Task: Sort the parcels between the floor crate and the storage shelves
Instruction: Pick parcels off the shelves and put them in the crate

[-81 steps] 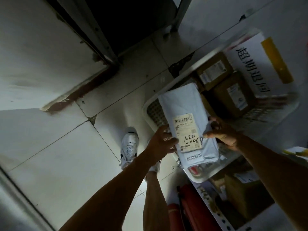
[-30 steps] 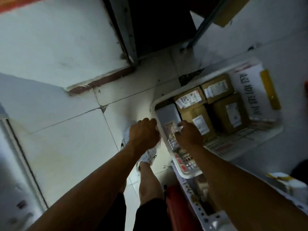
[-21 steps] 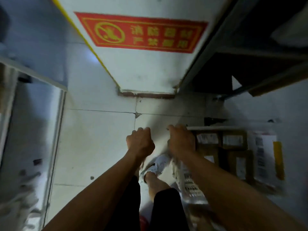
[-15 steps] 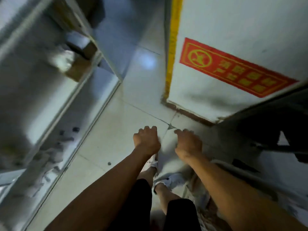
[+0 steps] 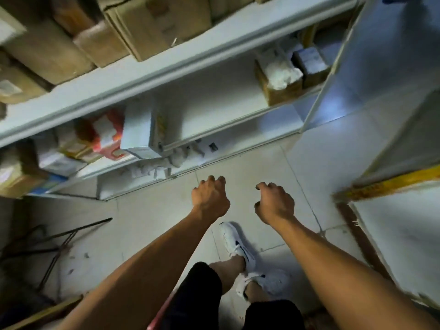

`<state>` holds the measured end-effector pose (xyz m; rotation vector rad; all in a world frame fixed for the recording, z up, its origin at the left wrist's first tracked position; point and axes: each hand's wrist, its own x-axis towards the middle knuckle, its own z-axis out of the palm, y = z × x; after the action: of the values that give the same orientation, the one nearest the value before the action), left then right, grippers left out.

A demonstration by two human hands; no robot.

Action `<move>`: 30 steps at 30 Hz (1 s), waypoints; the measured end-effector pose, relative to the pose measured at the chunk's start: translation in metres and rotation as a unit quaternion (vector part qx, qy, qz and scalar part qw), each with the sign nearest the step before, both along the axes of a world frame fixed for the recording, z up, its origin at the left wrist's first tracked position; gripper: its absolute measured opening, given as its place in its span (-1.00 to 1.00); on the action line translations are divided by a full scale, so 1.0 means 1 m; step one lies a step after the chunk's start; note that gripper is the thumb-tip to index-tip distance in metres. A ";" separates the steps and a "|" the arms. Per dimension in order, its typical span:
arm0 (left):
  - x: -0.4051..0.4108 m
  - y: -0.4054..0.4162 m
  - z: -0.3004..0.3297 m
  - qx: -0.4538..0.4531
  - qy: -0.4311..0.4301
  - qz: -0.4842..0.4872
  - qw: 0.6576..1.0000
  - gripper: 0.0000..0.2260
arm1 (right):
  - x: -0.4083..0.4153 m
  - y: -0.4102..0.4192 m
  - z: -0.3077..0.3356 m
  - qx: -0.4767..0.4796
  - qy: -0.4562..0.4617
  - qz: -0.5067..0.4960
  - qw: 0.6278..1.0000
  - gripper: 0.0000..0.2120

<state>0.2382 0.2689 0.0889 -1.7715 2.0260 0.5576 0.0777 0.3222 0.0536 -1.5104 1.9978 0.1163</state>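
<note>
Both hands, left (image 5: 210, 198) and right (image 5: 274, 204), are curled and hold nothing; shelves (image 5: 166, 67) ahead carry boxes with unreadable labels.

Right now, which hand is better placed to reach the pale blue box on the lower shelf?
Left, probably. The left hand is nearer the pale blue box, which stands on the lower shelf ahead and to the left. The right hand would have to cross over. Both look empty.

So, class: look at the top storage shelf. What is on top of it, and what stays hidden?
On the top shelf stand several brown cardboard boxes packed side by side along its front edge. Whatever sits behind them is covered, and their contents cannot be seen.
</note>
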 end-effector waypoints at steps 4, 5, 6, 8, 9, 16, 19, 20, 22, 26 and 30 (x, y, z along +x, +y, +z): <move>0.064 -0.022 -0.012 0.010 0.015 0.082 0.996 -0.53 | 0.055 -0.035 -0.013 0.010 -0.028 0.033 0.999 -0.52; 0.081 -0.029 -0.017 0.009 0.022 0.099 0.995 -0.53 | 0.069 -0.044 -0.018 0.011 -0.035 0.036 0.999 -0.52; 0.097 -0.036 -0.024 0.005 0.030 0.117 0.993 -0.53 | 0.084 -0.054 -0.023 0.013 -0.041 0.039 0.998 -0.53; 0.130 -0.052 -0.038 -0.003 0.044 0.155 0.987 -0.54 | 0.115 -0.074 -0.036 0.018 -0.053 0.044 0.997 -0.55; 0.146 -0.062 -0.046 -0.007 0.051 0.174 0.983 -0.53 | 0.131 -0.086 -0.041 0.022 -0.057 0.048 0.997 -0.55; 0.250 -0.139 -0.095 -0.071 0.085 0.288 0.951 -0.29 | 0.232 -0.185 -0.078 0.014 -0.068 0.087 0.994 -0.58; 0.275 -0.174 -0.116 -0.120 0.094 0.320 0.935 -0.08 | 0.263 -0.226 -0.094 0.008 -0.068 0.095 0.993 -0.59; 0.280 -0.186 -0.122 -0.129 0.091 0.325 0.933 -0.03 | 0.271 -0.237 -0.100 0.009 -0.069 0.096 0.993 -0.58; 0.285 -0.209 -0.134 -0.138 0.085 0.318 0.934 0.03 | 0.280 -0.251 -0.111 0.016 -0.067 0.099 0.993 -0.59; 0.281 -0.240 -0.148 -0.161 0.123 0.311 0.929 0.05 | 0.282 -0.259 -0.131 0.036 -0.079 0.071 0.994 -0.61; 0.279 -0.242 -0.151 -0.176 0.182 0.329 0.910 -0.01 | 0.272 -0.250 -0.143 0.057 -0.113 0.014 0.992 -0.65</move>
<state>0.5172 0.0266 -0.0616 -2.7851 1.7856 0.8012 0.3498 0.0719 -0.0890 -1.4145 1.7617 0.0661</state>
